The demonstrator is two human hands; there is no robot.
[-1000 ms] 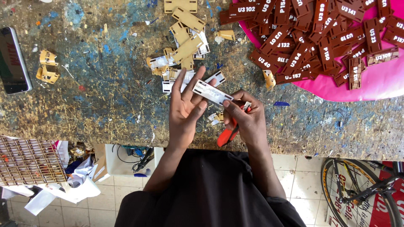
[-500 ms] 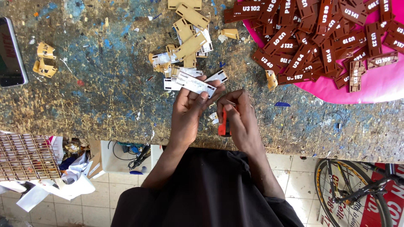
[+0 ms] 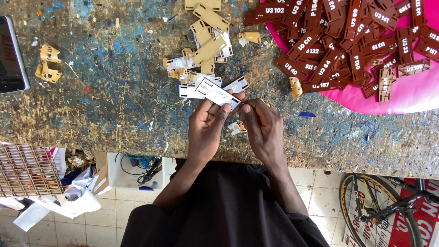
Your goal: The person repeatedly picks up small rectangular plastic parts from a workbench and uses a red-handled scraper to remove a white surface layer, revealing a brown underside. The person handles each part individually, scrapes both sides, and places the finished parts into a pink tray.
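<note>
Spreading across the whole upper view, a paint-spattered workbench (image 3: 91, 105) carries everything else. At its top right corner lies a pink sheet (image 3: 411, 96) heaped with brown tags (image 3: 347, 41) bearing white characters. Along the bench's left edge rests a dark phone (image 3: 11, 55), with a few crumpled tan scraps (image 3: 48, 68) just beside it. Near the top centre sits a pile of tan cut-out pieces (image 3: 208, 41), mixed with white-backed ones. Below the bench, a laser-cut grid panel (image 3: 27, 169) shows at lower left and a bicycle wheel (image 3: 379, 210) at lower right.

Over the bench's near edge, the person's two hands meet. The left hand (image 3: 206, 132) has its fingers closed around a small white-faced tag (image 3: 218, 95), gripping it from below so that it tilts up and to the left, just in front of the tan pile. The right hand (image 3: 263, 130) is pinched narrow, thumb and forefinger pressed against the tag's right end. Whether anything else sits within the right palm cannot be told.
</note>
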